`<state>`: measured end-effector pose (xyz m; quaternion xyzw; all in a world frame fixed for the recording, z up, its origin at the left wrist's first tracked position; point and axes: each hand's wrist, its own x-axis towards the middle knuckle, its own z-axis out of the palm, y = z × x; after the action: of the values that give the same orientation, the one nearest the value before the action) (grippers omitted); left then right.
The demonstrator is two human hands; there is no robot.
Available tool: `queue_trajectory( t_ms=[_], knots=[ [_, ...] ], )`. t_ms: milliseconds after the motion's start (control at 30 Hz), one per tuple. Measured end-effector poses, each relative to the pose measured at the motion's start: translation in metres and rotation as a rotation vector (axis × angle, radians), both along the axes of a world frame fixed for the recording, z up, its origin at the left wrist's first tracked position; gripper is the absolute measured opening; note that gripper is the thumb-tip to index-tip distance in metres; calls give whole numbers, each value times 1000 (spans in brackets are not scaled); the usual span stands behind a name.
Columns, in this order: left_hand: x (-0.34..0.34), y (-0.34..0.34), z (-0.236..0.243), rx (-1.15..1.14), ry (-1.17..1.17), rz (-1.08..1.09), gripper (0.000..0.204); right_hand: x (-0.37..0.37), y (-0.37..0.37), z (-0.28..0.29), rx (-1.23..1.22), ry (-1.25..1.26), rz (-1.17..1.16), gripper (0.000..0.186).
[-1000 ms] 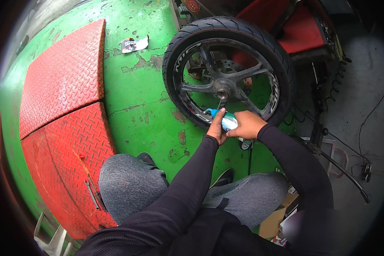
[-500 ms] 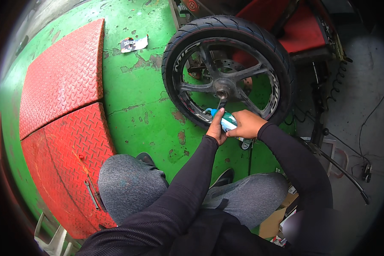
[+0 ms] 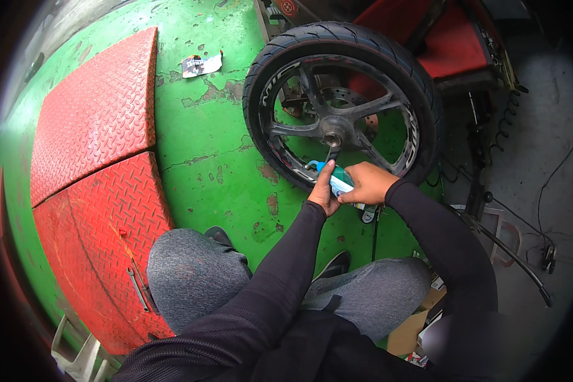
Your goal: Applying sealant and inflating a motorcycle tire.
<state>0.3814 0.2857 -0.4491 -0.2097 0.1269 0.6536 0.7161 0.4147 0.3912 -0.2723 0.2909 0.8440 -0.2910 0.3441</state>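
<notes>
Both hands are closed round a small teal and white bottle with a light blue cap [image 3: 339, 181]: my left hand [image 3: 326, 194] along its left side with the thumb raised, my right hand [image 3: 369, 184] over its right end. The cap's thin bent nozzle meets the lower rim of a black five-spoke motorcycle wheel [image 3: 340, 39] with a tyre on it; whether it touches a valve there I cannot tell. A brake disc shows behind the spokes. A small round gauge [image 3: 367, 216] with a hose lies just below my right hand.
Red tread-plate ramps [image 3: 92, 114] lie at left, with wrenches [image 3: 137, 290] on the lower one. A red and black machine [image 3: 449, 48] stands behind the wheel. A torn paper [image 3: 200, 63] lies on the green floor. Coiled hose, cables [image 3: 541, 254] and cardboard [image 3: 406, 332] are at right.
</notes>
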Motion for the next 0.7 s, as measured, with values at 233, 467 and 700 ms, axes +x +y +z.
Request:
queue_trajectory(
  t_ms=[233,467,700],
  knots=[
    [-2,-1,-4,45,-13,-24,50,3,3,-6,-16,30,21,51],
    [-5,-3,0,49,-3,-32,54,0,4,-8,-10,27,70,50],
    [-4,-3,-3,47,6,-37,62,-5,4,-6,-28,15,81,51]
  ],
)
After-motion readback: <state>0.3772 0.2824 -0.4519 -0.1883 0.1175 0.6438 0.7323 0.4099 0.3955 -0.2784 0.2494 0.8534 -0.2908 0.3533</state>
